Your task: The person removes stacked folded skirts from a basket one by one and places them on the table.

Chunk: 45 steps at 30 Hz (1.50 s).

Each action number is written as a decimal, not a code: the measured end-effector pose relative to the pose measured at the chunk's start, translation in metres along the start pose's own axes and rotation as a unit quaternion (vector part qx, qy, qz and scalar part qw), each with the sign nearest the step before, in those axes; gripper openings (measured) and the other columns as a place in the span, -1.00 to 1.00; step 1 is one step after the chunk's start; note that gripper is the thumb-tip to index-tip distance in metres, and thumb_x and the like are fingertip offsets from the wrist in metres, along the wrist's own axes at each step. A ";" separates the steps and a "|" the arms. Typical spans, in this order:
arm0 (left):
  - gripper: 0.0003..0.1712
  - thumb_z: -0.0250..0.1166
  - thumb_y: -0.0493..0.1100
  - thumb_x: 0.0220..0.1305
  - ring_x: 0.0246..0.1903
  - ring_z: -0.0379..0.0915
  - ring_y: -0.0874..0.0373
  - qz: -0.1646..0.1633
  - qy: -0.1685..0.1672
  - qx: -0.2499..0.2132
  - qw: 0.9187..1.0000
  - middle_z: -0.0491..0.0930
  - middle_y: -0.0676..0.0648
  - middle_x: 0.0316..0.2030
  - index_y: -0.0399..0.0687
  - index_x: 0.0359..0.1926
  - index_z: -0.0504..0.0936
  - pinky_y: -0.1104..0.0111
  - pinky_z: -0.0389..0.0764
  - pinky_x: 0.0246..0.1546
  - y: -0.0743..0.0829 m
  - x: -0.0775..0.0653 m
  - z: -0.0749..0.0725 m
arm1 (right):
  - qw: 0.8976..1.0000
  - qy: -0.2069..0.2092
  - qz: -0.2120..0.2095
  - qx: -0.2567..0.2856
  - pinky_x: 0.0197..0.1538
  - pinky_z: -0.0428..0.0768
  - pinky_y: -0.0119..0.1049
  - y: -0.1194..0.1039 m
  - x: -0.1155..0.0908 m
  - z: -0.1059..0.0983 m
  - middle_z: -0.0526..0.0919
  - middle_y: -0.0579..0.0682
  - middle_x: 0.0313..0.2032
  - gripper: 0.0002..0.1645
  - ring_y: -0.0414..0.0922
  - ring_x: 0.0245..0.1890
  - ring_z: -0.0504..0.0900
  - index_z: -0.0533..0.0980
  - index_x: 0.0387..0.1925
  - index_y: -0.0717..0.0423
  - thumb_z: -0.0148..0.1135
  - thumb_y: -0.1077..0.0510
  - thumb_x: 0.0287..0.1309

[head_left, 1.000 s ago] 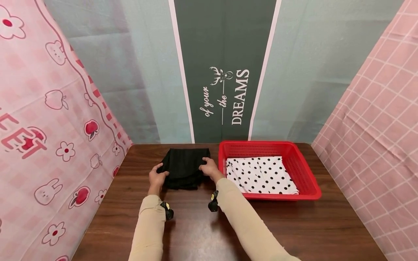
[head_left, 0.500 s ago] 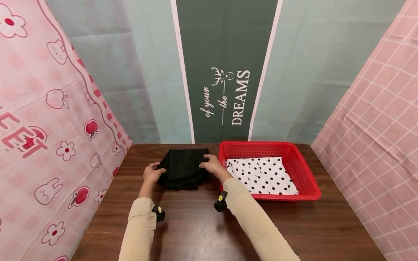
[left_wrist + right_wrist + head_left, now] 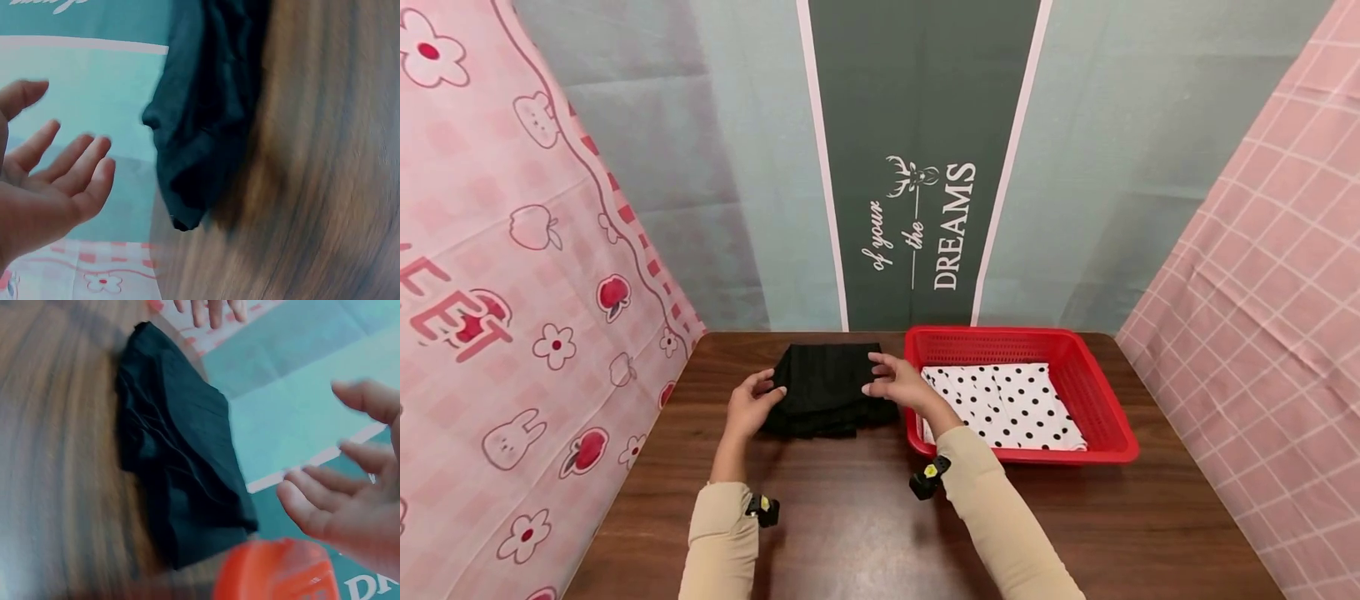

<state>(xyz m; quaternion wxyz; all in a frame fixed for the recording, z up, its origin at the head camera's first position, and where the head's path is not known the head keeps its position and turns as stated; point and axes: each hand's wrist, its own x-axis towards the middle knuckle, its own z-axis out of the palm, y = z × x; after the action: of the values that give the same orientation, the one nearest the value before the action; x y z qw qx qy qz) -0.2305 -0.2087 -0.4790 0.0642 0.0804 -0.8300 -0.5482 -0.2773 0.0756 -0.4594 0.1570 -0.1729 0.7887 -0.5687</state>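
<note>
A folded black cloth [image 3: 827,387] lies near the back edge of the wooden table, its layers uneven along the front. My left hand [image 3: 752,406] hovers at the cloth's left side, fingers loosely bent; in the left wrist view a gap shows between that hand [image 3: 56,169] and the black cloth [image 3: 200,125]. On the other side, my right hand [image 3: 901,383] is above the cloth's right end, close to the basket. The right wrist view shows this hand [image 3: 350,475] apart from the black cloth [image 3: 181,444], with nothing between its fingers.
A red plastic basket [image 3: 1101,400] with perforated walls stands right of the black cloth. Inside lies a folded white cloth with black dots [image 3: 1007,408]. Printed curtains [image 3: 737,167] enclose the brown wooden table [image 3: 850,517] at the back and both sides.
Both hands have let go of the black cloth. My right hand has moved to the right and my left slightly left. The cloth stays where it was, its right front corner now showing.
</note>
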 end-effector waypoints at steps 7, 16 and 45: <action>-0.41 0.29 -0.19 0.20 0.01 0.37 -0.14 0.011 -0.046 -0.076 0.996 0.40 -0.33 0.09 -0.19 0.24 0.38 0.24 0.40 -0.03 0.008 -0.015 0.001 | 0.992 -0.068 -0.090 -0.050 0.00 0.49 -0.13 -0.006 -0.017 -0.012 0.38 0.31 0.13 -0.26 0.18 0.05 0.44 0.22 0.29 0.30 0.27 0.24 0.10; -0.41 0.29 -0.22 0.19 0.02 0.37 -0.15 0.026 -0.058 -0.084 0.994 0.38 -0.33 0.10 -0.21 0.24 0.36 0.17 0.43 -0.02 0.016 -0.025 0.017 | 0.991 -0.060 -0.081 -0.092 0.07 0.43 -0.06 -0.005 -0.022 -0.010 0.40 0.21 0.14 -0.30 0.10 0.07 0.43 0.31 0.26 0.21 0.28 0.19 0.07; -0.43 0.29 -0.35 0.13 0.02 0.37 -0.24 0.107 -0.131 -0.143 0.975 0.40 -0.36 0.07 -0.33 0.19 0.39 0.09 0.47 -0.05 0.096 -0.065 0.092 | 0.988 -0.022 -0.012 -0.151 -0.08 0.50 -0.07 0.001 -0.068 -0.081 0.40 0.14 0.15 -0.28 0.14 0.14 0.34 0.33 0.26 0.08 0.31 0.11 0.03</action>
<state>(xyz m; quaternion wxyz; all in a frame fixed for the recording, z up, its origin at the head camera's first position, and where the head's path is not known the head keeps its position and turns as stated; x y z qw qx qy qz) -0.1907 -0.0754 -0.4274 0.0243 -0.0908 -0.7480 -0.6570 -0.2527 0.1752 -0.4321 0.1396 -0.2166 0.8596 -0.4413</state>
